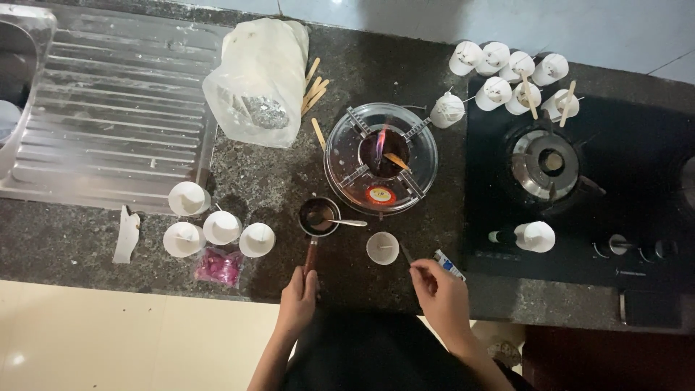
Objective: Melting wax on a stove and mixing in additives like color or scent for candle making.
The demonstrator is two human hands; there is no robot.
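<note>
My left hand (297, 298) grips the wooden handle of a small dark melting pot (317, 216) that rests on the stone counter, with a metal spoon (347, 222) lying in it. My right hand (441, 293) pinches a thin stick or wick beside a small white paper cup (382, 247) with a wick standing in it. Just beyond burns a small round burner (381, 158) with a blue and orange flame.
Several white cups (217, 226) stand at the left near a pink packet (219, 266). More cups with wicks (507, 80) cluster at the back right by a black gas hob (579, 181). A plastic bag (257, 80), wooden sticks (313, 90) and a steel drainboard (108, 108) lie behind.
</note>
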